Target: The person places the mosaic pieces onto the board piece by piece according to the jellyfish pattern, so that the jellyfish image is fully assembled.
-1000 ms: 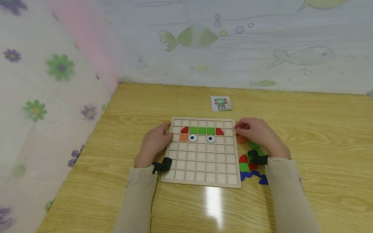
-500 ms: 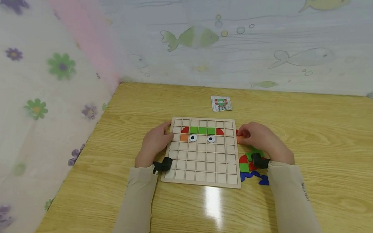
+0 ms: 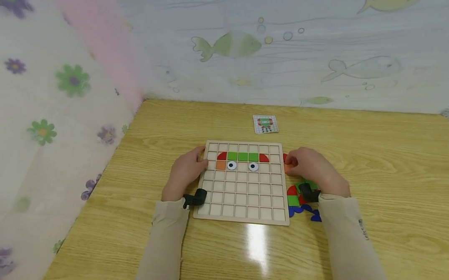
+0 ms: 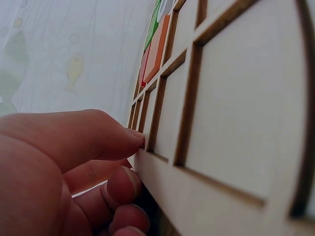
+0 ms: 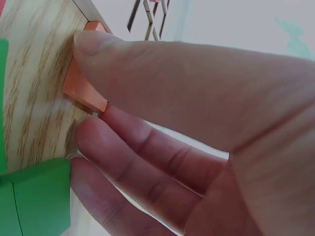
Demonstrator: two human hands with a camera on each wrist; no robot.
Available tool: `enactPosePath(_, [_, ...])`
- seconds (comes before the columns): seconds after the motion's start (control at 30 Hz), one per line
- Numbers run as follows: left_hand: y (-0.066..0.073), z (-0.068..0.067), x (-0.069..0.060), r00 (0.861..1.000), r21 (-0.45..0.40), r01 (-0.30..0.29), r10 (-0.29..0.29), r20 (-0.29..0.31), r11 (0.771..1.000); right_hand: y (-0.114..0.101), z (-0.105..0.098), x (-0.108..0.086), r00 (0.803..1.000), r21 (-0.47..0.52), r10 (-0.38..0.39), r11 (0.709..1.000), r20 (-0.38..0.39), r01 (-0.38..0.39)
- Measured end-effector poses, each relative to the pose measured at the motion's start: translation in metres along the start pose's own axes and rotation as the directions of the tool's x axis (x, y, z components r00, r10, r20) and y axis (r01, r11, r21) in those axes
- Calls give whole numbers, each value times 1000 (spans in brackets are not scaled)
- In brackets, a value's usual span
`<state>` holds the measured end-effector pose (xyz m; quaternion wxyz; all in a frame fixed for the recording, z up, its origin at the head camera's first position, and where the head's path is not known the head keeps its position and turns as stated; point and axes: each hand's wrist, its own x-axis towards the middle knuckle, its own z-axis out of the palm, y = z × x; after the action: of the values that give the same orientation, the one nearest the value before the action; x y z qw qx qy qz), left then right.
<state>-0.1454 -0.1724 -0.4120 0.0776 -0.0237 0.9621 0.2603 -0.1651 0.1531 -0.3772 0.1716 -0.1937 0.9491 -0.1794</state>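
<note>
My left hand (image 3: 185, 169) is gripping the board (image 3: 240, 199), presumably steadying it, while my right hand (image 3: 315, 168) is pinching an orange tile (image 5: 76, 81) between nearly closed fingers.

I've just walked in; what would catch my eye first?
Probably the two round eyes on the wooden board, below a row of red and green tiles. The left hand holds the board's left edge, while the right hand pinches an orange tile beside the right edge.
</note>
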Motion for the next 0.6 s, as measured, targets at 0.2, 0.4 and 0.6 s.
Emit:
enactPosePath(0.2, [0,0,0,1000,-6,-8,8,2,1000,2,2,1,1000,23,9,1000,-22,-9])
enactPosePath(0.4, [2,-1,-1,1000,-4,-6,6,1,1000,3,2,-1,999,88,23,996,-25,-20])
enactPosePath(0.6, [2,-2,-1,1000,-9,-6,6,4,1000,1,-1,-2,999,148,41,988,-18,-38])
